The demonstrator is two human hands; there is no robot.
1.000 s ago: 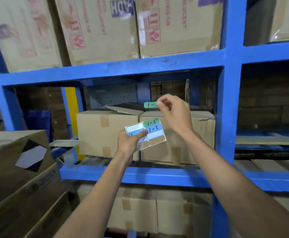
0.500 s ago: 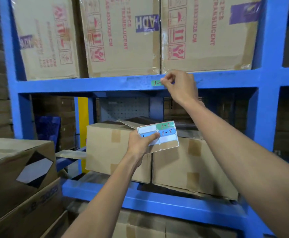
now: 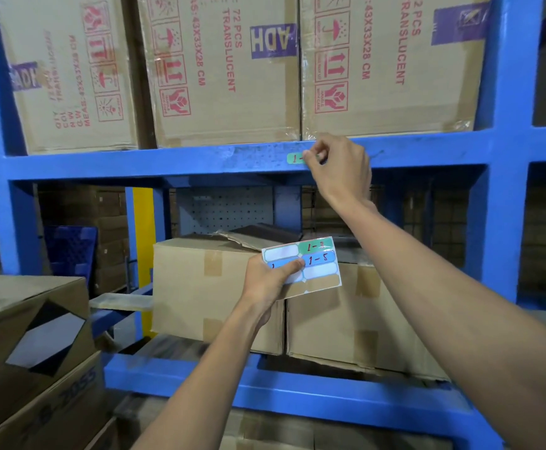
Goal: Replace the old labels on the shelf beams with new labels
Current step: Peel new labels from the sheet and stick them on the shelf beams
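Observation:
My right hand [image 3: 340, 167] is raised to the upper blue shelf beam [image 3: 167, 160] and pinches the right end of a green label [image 3: 295, 158] marked "1-", which lies against the beam's worn front face. Fingers hide the label's right part. Lower down, my left hand [image 3: 270, 280] grips a label sheet [image 3: 317, 266] by its left edge, thumb on top. The sheet shows a green "1-3" label, a blue "1-5" label and blank white spots.
Tall cardboard boxes [image 3: 226, 69] stand on the upper shelf just above the beam. Two taped boxes [image 3: 200, 287] sit on the lower shelf behind the sheet. A lower blue beam [image 3: 297, 391] runs below. More cartons [image 3: 28, 352] are stacked at the left. A blue upright [image 3: 505, 190] rises at right.
My right hand carried the green label up from beside the sheet to the upper beam and now holds it against the beam. The view tilted upward. The left hand keeps the sheet.

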